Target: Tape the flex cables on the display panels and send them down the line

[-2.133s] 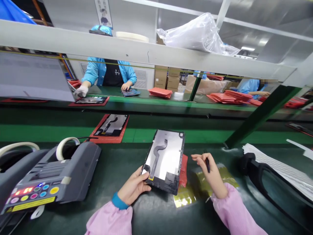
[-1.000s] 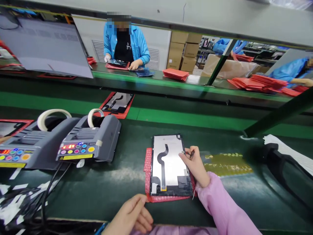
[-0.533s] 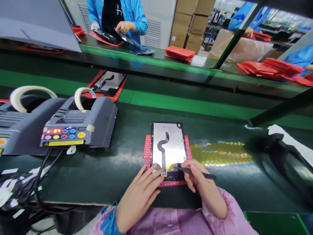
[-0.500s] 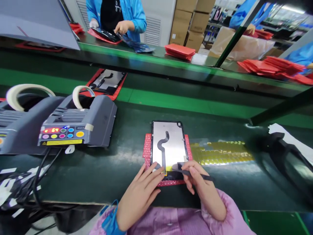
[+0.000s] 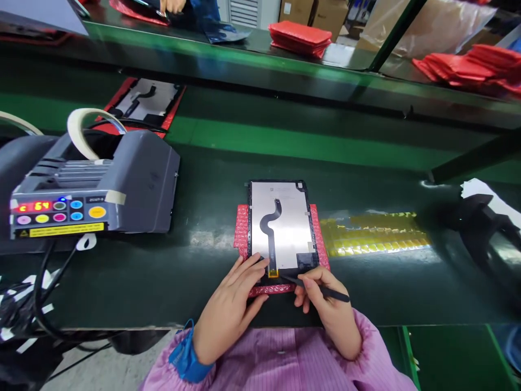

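Note:
A tablet screen panel [image 5: 288,228] lies silver back up on a sheet of red bubble wrap [image 5: 241,225]. Down its back runs a black flex cable [image 5: 272,239], whose lower end carries a small piece of amber tape [image 5: 273,273]. My left hand [image 5: 232,304] rests open on the panel's lower left corner, fingers stretched beside the cable end. Pinched in my right hand [image 5: 325,296] are black tweezers [image 5: 336,295]. Their tip points left, close to the amber tape; whether it touches is too small to tell.
At the left stands a grey tape dispenser [image 5: 150,184] with cables below it. Sheets of amber tape pieces [image 5: 378,233] lie right of the panel. Another panel [image 5: 150,100] sits on the belt behind. Red pouches [image 5: 300,37] are stacked on the far shelf, where a co-worker's hand [image 5: 173,5] shows.
The view has tilted down and turned slightly. The tweezer tip now sits lower by the cable end, and the yellow reflection there is a distinct amber piece. My left hand stays on the panel.

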